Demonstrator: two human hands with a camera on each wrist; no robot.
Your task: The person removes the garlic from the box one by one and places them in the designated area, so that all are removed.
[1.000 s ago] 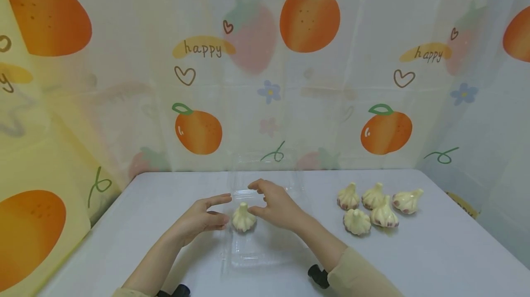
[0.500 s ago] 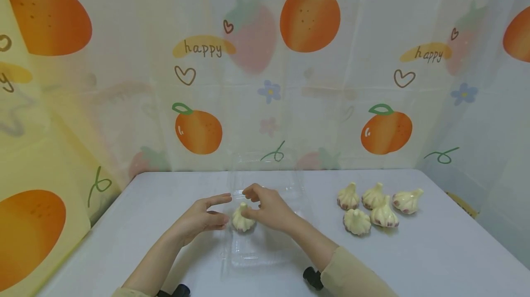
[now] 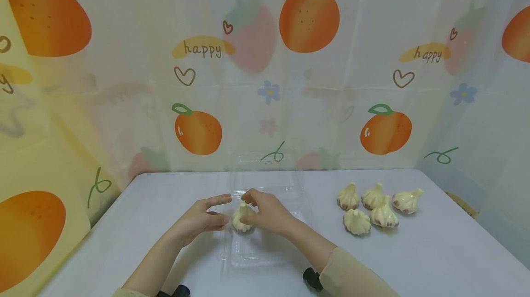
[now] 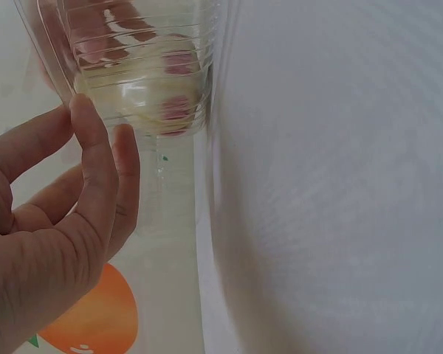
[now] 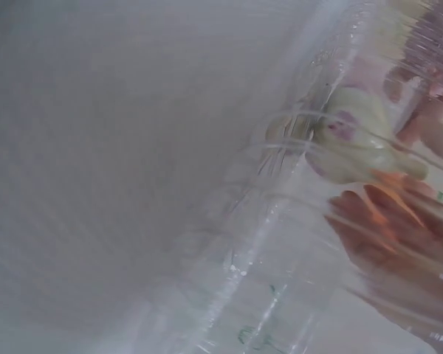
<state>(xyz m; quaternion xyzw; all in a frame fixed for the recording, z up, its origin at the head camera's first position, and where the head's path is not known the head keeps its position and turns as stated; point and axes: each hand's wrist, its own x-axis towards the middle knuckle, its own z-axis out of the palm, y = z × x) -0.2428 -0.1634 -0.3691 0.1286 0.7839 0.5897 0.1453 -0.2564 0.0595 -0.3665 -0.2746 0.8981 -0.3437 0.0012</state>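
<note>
One pale garlic bulb (image 3: 240, 219), stem up, stands at the left side of a clear plastic box (image 3: 265, 248). Thumb and fingers of my right hand (image 3: 269, 214) curve round the bulb inside the box, the thumb in front of it and the forefinger by its stem. My left hand (image 3: 198, 221) is at the box's left edge. In the left wrist view, that hand's thumb and a finger pinch the rim, with the bulb (image 4: 151, 92) showing through the ribbed wall. The right wrist view shows the bulb (image 5: 354, 140) blurred through plastic, so finger contact is unclear.
Several more garlic bulbs (image 3: 383, 214) lie grouped on the white table (image 3: 414, 260) to the right. The box's clear lid (image 3: 265, 168) stands raised at the back. A fruit-patterned curtain (image 3: 323, 85) hangs behind the table.
My right hand has shifted left and closer round the garlic bulb, its forefinger coming down beside the stem. The bulb has edged slightly left. My left hand has stayed in place.
</note>
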